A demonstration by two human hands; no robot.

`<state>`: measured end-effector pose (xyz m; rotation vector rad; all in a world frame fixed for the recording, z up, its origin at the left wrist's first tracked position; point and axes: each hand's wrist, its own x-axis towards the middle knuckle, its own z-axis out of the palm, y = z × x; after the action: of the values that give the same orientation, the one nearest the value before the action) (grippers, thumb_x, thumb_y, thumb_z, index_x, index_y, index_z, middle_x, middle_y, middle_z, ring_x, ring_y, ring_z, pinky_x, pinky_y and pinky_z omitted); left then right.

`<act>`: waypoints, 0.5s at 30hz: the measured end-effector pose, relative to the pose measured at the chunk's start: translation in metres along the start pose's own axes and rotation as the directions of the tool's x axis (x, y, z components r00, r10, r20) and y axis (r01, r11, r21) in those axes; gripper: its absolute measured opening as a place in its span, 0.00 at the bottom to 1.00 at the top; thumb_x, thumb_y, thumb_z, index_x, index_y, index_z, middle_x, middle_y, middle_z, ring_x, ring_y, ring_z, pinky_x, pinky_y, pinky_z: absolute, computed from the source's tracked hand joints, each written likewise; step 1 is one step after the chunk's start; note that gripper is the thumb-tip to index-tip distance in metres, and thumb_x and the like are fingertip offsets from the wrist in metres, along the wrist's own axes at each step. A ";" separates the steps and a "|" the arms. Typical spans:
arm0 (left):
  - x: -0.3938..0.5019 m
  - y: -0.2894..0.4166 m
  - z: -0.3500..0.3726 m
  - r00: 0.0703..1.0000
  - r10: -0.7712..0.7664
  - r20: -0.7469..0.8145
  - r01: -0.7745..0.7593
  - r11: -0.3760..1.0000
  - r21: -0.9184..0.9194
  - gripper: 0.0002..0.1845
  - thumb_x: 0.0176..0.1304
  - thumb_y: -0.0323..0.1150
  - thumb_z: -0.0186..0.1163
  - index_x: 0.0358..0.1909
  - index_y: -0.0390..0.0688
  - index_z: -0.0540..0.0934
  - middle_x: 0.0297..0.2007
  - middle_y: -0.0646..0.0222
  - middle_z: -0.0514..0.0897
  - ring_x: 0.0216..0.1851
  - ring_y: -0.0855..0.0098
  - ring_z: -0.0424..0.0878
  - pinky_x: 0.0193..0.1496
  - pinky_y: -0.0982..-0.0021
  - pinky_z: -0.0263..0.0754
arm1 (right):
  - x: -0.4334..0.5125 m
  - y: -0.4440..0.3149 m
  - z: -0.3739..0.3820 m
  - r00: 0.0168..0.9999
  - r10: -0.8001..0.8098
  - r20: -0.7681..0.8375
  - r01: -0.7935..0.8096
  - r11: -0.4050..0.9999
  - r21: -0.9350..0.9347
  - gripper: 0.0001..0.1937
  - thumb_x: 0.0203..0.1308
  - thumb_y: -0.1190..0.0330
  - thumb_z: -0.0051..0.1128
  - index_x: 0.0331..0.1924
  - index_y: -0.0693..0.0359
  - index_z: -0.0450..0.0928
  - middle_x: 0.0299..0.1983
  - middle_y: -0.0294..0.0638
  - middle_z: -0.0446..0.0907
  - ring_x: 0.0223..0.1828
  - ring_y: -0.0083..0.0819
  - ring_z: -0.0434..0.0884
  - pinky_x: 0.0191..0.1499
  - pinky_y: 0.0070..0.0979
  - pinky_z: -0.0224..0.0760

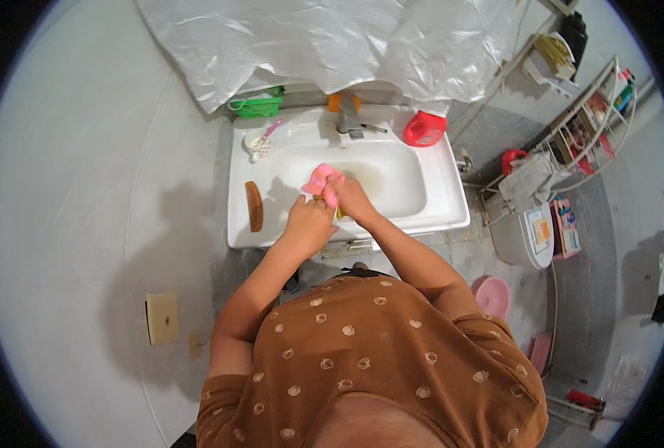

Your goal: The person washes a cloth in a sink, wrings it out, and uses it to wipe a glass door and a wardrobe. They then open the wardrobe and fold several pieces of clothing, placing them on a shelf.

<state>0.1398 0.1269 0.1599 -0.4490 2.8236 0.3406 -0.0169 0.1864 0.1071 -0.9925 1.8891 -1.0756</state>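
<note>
Over the front left part of the white washbasin (438, 218), my right hand (352, 197) grips a pink cloth (322, 176). My left hand (309, 224) is close beside it at the basin's front rim, its fingertips at the cloth's lower edge. A yellow item (340, 213), partly hidden, shows between the hands; what it is and which hand holds it I cannot tell. A brown comb (254, 206) lies on the left ledge. Behind it stands a white cup (257, 144) with a pink-handled brush (272, 129). The grey faucet (350, 120) is at the back.
A red container (425, 129) sits on the basin's back right corner, a green basket (257, 105) at its back left. Silvery plastic sheeting (332, 45) hangs behind. On the right are a wire rack (584, 129), a toilet (514, 238) and a pink basin (492, 297) on the floor.
</note>
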 end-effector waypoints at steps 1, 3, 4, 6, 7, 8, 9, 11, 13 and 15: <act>-0.001 0.003 0.001 0.961 0.039 -0.273 -0.051 0.998 -0.038 0.41 0.55 0.44 0.72 0.69 0.37 0.68 0.58 0.51 0.79 0.62 0.47 0.74 0.68 0.51 0.64 | -0.001 0.011 -0.001 0.997 0.042 0.059 -0.071 0.754 0.653 0.23 0.77 0.52 0.38 0.53 0.63 0.79 0.50 0.49 0.84 0.52 0.40 0.83 0.55 0.36 0.76; -0.007 0.004 0.003 0.673 0.057 -0.737 -0.177 0.980 -0.086 0.37 0.55 0.46 0.71 0.64 0.38 0.74 0.55 0.55 0.81 0.58 0.47 0.77 0.67 0.51 0.65 | -0.016 0.009 -0.011 0.994 -0.003 0.112 -0.101 0.402 0.910 0.23 0.77 0.52 0.40 0.57 0.62 0.75 0.55 0.44 0.81 0.51 0.35 0.82 0.55 0.31 0.77; -0.002 0.011 -0.002 0.599 0.053 -0.799 -0.154 0.987 -0.050 0.30 0.56 0.45 0.71 0.57 0.39 0.78 0.49 0.58 0.83 0.54 0.50 0.78 0.66 0.50 0.65 | -0.031 -0.004 -0.009 0.978 -0.046 0.204 -0.177 0.335 0.925 0.22 0.78 0.52 0.40 0.58 0.62 0.73 0.56 0.43 0.80 0.52 0.34 0.82 0.57 0.31 0.77; 0.014 0.012 0.007 0.506 0.039 -0.862 -0.179 0.982 -0.060 0.21 0.57 0.43 0.69 0.48 0.40 0.82 0.41 0.61 0.85 0.49 0.51 0.80 0.64 0.51 0.67 | -0.047 -0.011 0.017 0.947 -0.122 0.299 -0.269 0.214 0.939 0.22 0.79 0.52 0.38 0.60 0.61 0.72 0.57 0.41 0.79 0.55 0.34 0.80 0.60 0.31 0.75; 0.022 0.009 0.014 0.493 0.020 -0.870 -0.224 0.969 -0.105 0.18 0.58 0.41 0.67 0.45 0.41 0.83 0.39 0.61 0.85 0.47 0.51 0.80 0.62 0.52 0.69 | -0.051 -0.012 0.027 0.937 -0.152 0.315 -0.290 0.165 0.943 0.23 0.80 0.51 0.37 0.60 0.60 0.72 0.57 0.40 0.78 0.57 0.33 0.79 0.62 0.32 0.73; 0.028 0.008 0.020 0.501 -0.040 -0.865 -0.332 0.914 -0.234 0.12 0.61 0.39 0.61 0.39 0.42 0.83 0.32 0.60 0.83 0.38 0.49 0.80 0.51 0.52 0.71 | -0.058 -0.007 0.021 0.939 -0.133 0.318 -0.293 0.180 0.939 0.23 0.80 0.50 0.36 0.61 0.60 0.71 0.58 0.40 0.78 0.58 0.32 0.78 0.63 0.31 0.72; 0.036 0.012 0.025 0.536 -0.066 -0.842 -0.360 0.884 -0.299 0.11 0.62 0.40 0.60 0.36 0.42 0.83 0.30 0.59 0.82 0.35 0.49 0.79 0.48 0.52 0.71 | -0.066 -0.011 0.013 0.939 -0.113 0.324 -0.298 0.199 0.933 0.24 0.80 0.50 0.35 0.63 0.60 0.70 0.59 0.40 0.77 0.60 0.31 0.77 0.64 0.31 0.71; 0.055 0.020 0.038 0.611 -0.109 -0.784 -0.399 0.813 -0.424 0.13 0.64 0.40 0.58 0.31 0.41 0.82 0.25 0.58 0.80 0.29 0.48 0.76 0.41 0.51 0.70 | -0.073 -0.002 0.002 0.946 -0.045 0.322 -0.300 0.259 0.918 0.26 0.80 0.49 0.35 0.67 0.60 0.68 0.61 0.40 0.76 0.61 0.29 0.74 0.64 0.30 0.70; 0.076 0.027 0.064 0.819 -0.275 -0.504 -0.218 0.663 -0.716 0.25 0.72 0.51 0.51 0.30 0.39 0.82 0.24 0.55 0.82 0.30 0.50 0.79 0.39 0.49 0.71 | -0.082 0.017 -0.003 0.946 0.061 0.318 -0.319 0.341 0.884 0.28 0.80 0.48 0.35 0.71 0.59 0.64 0.63 0.39 0.74 0.63 0.26 0.72 0.64 0.29 0.69; 0.104 0.025 0.090 0.942 -0.308 -0.135 0.027 0.468 -0.883 0.30 0.75 0.55 0.48 0.31 0.38 0.83 0.24 0.55 0.84 0.32 0.51 0.82 0.38 0.48 0.71 | -0.081 0.071 -0.009 0.956 0.137 0.260 -0.286 0.635 0.717 0.25 0.80 0.51 0.37 0.64 0.61 0.74 0.55 0.39 0.81 0.54 0.28 0.78 0.59 0.29 0.72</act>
<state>0.0552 0.1462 0.0500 -1.0334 2.5550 1.8583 -0.0087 0.2850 0.0639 -0.3431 1.1609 -1.3891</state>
